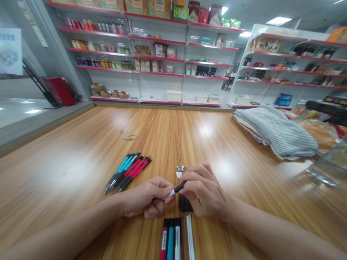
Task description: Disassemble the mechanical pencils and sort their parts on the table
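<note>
Both my hands meet over the wooden table, pinching one small pen part with a black grip and a white tip. My left hand holds the white tip end, fingers closed. My right hand grips the black end, fingers closed. Assembled blue and red pens lie in a row to the left of my hands. A small cluster of silver and white pieces sits just beyond my hands. Red, blue and white pen barrels and thin white refills lie near the front edge.
Folded striped cloths are stacked at the right. A clear plastic container stands at the far right. A small ring and wire lie further back on the table. Store shelves with goods line the back wall.
</note>
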The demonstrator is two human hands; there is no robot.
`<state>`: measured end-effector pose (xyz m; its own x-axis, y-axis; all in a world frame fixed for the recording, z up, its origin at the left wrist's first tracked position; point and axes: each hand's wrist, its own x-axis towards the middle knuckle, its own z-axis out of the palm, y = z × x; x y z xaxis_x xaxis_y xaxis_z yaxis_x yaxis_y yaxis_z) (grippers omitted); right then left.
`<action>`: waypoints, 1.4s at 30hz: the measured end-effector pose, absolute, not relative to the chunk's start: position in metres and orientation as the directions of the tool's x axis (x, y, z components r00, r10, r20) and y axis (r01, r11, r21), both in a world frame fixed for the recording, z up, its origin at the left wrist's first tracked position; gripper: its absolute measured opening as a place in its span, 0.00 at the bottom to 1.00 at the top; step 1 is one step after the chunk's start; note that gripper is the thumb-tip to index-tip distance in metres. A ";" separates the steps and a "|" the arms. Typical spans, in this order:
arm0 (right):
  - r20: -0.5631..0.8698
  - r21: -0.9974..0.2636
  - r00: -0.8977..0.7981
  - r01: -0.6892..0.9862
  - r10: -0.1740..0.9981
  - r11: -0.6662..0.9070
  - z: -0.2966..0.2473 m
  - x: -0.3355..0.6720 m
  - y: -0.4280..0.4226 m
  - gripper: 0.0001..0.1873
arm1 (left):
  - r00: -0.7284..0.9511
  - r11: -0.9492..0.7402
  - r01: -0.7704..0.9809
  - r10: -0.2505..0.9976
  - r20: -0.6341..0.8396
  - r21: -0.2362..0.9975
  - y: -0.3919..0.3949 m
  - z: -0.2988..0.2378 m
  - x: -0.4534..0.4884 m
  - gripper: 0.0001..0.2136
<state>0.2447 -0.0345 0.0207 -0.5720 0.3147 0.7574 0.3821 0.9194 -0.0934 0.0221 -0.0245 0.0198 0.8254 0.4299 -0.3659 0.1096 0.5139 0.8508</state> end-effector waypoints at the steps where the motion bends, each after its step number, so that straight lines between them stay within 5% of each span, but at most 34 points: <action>1: 0.752 -0.100 -0.579 0.371 0.314 0.923 0.020 0.245 -0.034 0.03 | 0.823 0.505 0.124 0.428 -0.373 0.854 -0.025 0.021 0.022 0.18; 11: 0.734 -0.151 -0.582 0.361 0.350 0.920 0.015 0.247 -0.031 0.13 | 0.789 0.531 0.167 0.433 -0.436 0.831 -0.025 0.021 0.023 0.18; 42: 0.714 -0.273 -0.592 0.255 0.373 0.928 0.010 0.246 -0.027 0.04 | 0.811 0.380 0.217 0.442 -0.382 0.899 -0.028 0.026 0.025 0.18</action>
